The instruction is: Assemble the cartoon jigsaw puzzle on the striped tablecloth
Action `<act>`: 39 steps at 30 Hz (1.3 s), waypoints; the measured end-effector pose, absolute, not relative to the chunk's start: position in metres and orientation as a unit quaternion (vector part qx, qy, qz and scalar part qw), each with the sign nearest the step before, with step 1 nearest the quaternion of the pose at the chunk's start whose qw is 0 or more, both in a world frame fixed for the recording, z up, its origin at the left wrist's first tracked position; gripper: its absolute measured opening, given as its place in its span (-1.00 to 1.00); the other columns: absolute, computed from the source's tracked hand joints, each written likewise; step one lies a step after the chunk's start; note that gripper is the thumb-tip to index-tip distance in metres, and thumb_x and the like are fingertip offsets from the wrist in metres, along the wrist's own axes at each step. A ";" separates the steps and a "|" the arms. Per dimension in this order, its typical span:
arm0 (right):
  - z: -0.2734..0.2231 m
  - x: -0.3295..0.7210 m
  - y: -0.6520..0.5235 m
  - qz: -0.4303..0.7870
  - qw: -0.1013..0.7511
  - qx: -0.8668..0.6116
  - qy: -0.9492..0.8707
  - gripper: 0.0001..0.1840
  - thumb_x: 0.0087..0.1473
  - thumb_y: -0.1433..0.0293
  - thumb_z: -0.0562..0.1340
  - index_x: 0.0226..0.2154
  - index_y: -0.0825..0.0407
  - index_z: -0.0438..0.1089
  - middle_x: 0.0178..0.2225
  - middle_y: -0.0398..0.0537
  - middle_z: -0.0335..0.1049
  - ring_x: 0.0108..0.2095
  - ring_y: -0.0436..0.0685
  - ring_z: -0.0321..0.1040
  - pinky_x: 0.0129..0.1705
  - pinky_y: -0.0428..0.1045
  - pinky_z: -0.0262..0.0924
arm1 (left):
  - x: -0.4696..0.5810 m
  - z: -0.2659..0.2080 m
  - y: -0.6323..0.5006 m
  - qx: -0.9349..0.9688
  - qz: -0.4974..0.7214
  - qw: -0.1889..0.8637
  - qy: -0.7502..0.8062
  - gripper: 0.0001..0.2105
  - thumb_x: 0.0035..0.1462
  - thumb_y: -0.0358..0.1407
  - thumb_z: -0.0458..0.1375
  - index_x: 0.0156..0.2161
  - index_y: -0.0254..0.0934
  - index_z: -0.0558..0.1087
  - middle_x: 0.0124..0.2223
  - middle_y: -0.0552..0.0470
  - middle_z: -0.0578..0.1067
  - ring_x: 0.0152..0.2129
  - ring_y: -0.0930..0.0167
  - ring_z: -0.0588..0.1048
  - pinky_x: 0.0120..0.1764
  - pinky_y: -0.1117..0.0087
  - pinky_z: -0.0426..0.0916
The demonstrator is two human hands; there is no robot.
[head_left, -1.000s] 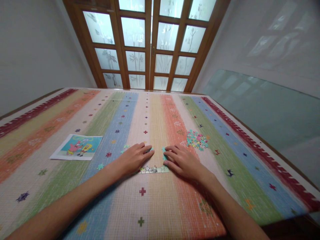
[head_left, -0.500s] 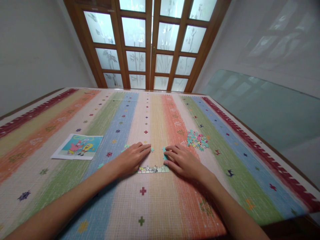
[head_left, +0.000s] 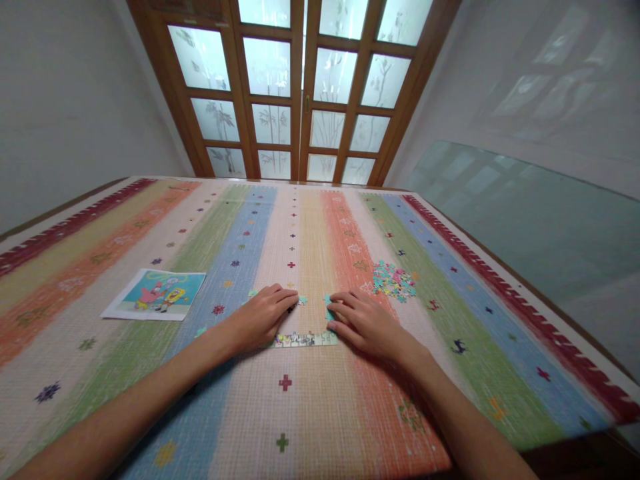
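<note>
We see the joined strip [head_left: 307,340] of jigsaw lying between the two hands, toward the near edge of the tabletop [head_left: 320,427], and our first worry is a sideways nudge: the left hand [head_left: 299,308] covers its left end from above, so a dragging wrist could buckle or part the joints. At that hand's fingertips sits a small teal piece [head_left: 303,301]; we cannot tell whether the grip is pinched on it or merely resting there. The right hand [head_left: 329,313] lies with fingers loosely bent over the teal pieces [head_left: 329,301] beside it, its hold equally hidden from us, and a push there could shift them out of line. A sweep of the right forearm toward the right edge might also scatter the pile [head_left: 394,280] of loose pieces. The pieces look thin, flat and stiff, with knobbed, interlocking outlines, mostly teal with pink and yellow flecks. Under them the striped cloth [head_left: 283,413] appears woven and soft, so a wrinkle could lift a joint. Toward the left edge, the printed sheet [head_left: 157,295] looks like flat, lightly creased paper that a sleeve or draught might slide.
</note>
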State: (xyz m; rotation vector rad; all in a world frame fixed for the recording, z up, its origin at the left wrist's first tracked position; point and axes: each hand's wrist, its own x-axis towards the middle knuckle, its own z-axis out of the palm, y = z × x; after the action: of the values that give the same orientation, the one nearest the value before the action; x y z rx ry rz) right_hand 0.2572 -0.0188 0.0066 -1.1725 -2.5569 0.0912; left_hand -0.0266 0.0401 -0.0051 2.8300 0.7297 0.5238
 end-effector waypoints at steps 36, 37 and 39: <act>0.003 0.260 -0.015 0.005 0.187 -0.394 -0.900 -0.71 0.41 0.30 0.12 -0.12 0.08 0.51 -0.08 0.16 0.52 -0.07 0.24 0.44 0.01 0.16 0.35 | -0.177 0.007 0.007 0.861 0.150 0.131 0.468 -0.65 0.18 0.05 0.14 -0.19 -0.18 0.57 -0.01 -0.16 0.58 -0.09 0.08 0.58 0.06 -0.02 0.45; 0.003 0.260 -0.015 0.004 0.188 -0.393 -0.900 -0.71 0.41 0.29 0.11 -0.13 0.08 0.51 -0.09 0.16 0.52 -0.07 0.24 0.44 0.01 0.16 0.36 | -0.177 0.007 0.008 0.860 0.150 0.135 0.469 -0.65 0.19 0.05 0.14 -0.20 -0.17 0.57 -0.02 -0.15 0.58 -0.10 0.09 0.58 0.05 0.00 0.45; 0.003 0.260 -0.015 0.001 0.191 -0.393 -0.899 -0.71 0.41 0.30 0.11 -0.14 0.07 0.51 -0.08 0.16 0.52 -0.07 0.24 0.44 0.01 0.16 0.36 | -0.178 0.007 0.009 0.857 0.148 0.142 0.472 -0.67 0.19 0.03 0.14 -0.23 -0.17 0.57 -0.03 -0.12 0.58 -0.12 0.12 0.58 0.03 0.03 0.45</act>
State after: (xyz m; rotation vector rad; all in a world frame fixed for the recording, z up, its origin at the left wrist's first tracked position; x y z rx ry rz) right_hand 0.2597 -0.0153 0.0031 -1.1040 -2.5258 0.0033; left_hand -0.1778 0.0090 0.0066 2.4746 1.3621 0.4263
